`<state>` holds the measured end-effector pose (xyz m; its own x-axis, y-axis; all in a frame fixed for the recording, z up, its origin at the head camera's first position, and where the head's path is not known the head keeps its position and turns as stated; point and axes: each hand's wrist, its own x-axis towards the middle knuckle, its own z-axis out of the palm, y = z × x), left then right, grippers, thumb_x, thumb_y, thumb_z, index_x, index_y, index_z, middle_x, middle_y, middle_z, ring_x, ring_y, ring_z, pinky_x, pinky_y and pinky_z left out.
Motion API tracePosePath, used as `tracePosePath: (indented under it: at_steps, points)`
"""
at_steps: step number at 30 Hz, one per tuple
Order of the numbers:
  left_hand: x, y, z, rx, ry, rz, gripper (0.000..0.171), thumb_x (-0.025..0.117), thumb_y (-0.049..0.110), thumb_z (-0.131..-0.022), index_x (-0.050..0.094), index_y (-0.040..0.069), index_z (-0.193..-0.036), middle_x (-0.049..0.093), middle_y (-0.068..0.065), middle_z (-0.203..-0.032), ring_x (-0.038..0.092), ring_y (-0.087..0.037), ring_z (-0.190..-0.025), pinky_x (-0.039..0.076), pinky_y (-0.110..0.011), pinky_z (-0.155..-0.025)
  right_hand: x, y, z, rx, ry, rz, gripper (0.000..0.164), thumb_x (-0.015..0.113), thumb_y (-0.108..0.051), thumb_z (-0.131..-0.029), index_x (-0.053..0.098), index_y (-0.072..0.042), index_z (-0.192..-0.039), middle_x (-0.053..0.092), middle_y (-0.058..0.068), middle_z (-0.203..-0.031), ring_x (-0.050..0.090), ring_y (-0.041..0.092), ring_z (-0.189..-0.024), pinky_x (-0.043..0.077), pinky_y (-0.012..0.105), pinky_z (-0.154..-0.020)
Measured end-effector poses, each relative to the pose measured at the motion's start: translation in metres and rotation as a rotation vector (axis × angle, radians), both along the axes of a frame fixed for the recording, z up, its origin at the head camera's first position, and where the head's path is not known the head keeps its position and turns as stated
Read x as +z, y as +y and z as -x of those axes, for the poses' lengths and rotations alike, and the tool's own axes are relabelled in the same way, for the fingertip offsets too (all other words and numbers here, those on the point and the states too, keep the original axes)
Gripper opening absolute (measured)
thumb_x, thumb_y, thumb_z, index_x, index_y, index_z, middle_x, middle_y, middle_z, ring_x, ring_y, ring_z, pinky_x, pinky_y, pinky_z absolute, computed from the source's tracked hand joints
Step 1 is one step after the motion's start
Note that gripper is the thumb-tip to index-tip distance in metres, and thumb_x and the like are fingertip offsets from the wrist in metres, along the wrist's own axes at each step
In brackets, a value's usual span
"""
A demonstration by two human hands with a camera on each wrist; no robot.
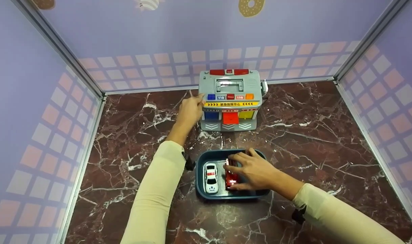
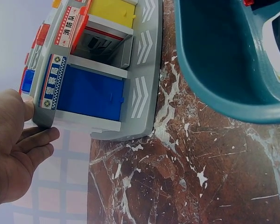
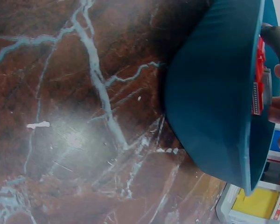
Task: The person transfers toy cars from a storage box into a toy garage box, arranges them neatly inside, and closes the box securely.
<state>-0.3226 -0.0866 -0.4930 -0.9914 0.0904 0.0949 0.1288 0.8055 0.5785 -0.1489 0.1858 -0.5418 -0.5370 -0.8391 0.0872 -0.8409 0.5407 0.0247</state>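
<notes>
The left hand (image 1: 191, 110) grips the front left roof corner of a grey toy emergency station (image 1: 255, 81), thumb on top and fingers at the roof's underside. In the left wrist view, its blue door (image 2: 91, 93) is closed, while the middle bay stands open with its red door (image 1: 230, 118) swung up. Over a dark teal tray (image 1: 226, 197), the right hand (image 1: 258, 171) holds a red toy fire truck (image 1: 232, 181) between thumb and fingers, covering part of it. A white toy police car (image 1: 211, 178) lies beside the truck in the tray.
The dark red marbled tabletop (image 1: 138, 149) carries the station at the back and the tray in front of it. Purple patterned panels (image 1: 141, 37) wall in the back and both sides. A yellow door (image 3: 256, 203) of the station shows past the tray.
</notes>
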Motion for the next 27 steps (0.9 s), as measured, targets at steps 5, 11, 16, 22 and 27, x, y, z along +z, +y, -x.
tracePosePath:
  at_steps: [5, 11, 16, 22, 27]
  points:
    - [0.0009, 0.0004, 0.0006, 0.004, 0.011, -0.003, 0.038, 0.06, 0.029, -0.115, 0.069, 0.02, -0.152, 0.071, -0.006, -0.15, 0.069, -0.039, -0.139, 0.054, -0.055, -0.118, -0.0027, -0.0006, -0.001, 0.002, 0.024, -0.017, 0.076, 0.066, -0.079, -0.096, 0.067, -0.03, -0.154, 0.065, 0.014, -0.154, 0.068, 0.033, -0.133, 0.055, 0.064, -0.109]
    - [0.001, 0.0011, 0.0012, 0.008, 0.016, -0.005, 0.039, 0.06, 0.029, -0.115, 0.069, 0.021, -0.152, 0.071, -0.007, -0.15, 0.07, -0.04, -0.137, 0.056, -0.056, -0.116, -0.0062, -0.001, -0.0004, 0.032, 0.093, 0.013, 0.077, 0.07, -0.08, -0.092, 0.071, -0.029, -0.149, 0.067, 0.012, -0.149, 0.07, 0.029, -0.125, 0.052, 0.054, -0.101]
    - [0.0, 0.0012, 0.0007, 0.005, 0.016, -0.012, 0.039, 0.06, 0.028, -0.115, 0.069, 0.02, -0.152, 0.07, -0.005, -0.151, 0.068, -0.038, -0.14, 0.055, -0.055, -0.117, -0.0081, -0.0009, 0.0004, 0.05, 0.107, 0.043, 0.074, 0.074, -0.078, -0.09, 0.073, -0.027, -0.144, 0.067, 0.012, -0.144, 0.07, 0.027, -0.122, 0.051, 0.052, -0.099]
    - [-0.0028, -0.0004, 0.0007, -0.001, 0.032, -0.005, 0.037, 0.06, 0.027, -0.115, 0.071, 0.019, -0.15, 0.074, -0.007, -0.147, 0.071, -0.039, -0.135, 0.057, -0.056, -0.113, -0.0076, -0.0012, 0.0006, 0.052, 0.046, 0.062, 0.072, 0.077, -0.072, -0.09, 0.074, -0.025, -0.144, 0.066, 0.013, -0.143, 0.069, 0.029, -0.125, 0.051, 0.055, -0.102]
    - [-0.0033, -0.0014, 0.0001, -0.007, 0.044, 0.01, 0.038, 0.06, 0.027, -0.115, 0.071, 0.018, -0.15, 0.075, -0.009, -0.145, 0.072, -0.04, -0.134, 0.057, -0.057, -0.112, -0.0088, -0.0009, 0.0007, 0.062, 0.026, 0.075, 0.07, 0.079, -0.07, -0.09, 0.074, -0.024, -0.143, 0.065, 0.014, -0.142, 0.066, 0.03, -0.127, 0.051, 0.057, -0.104]
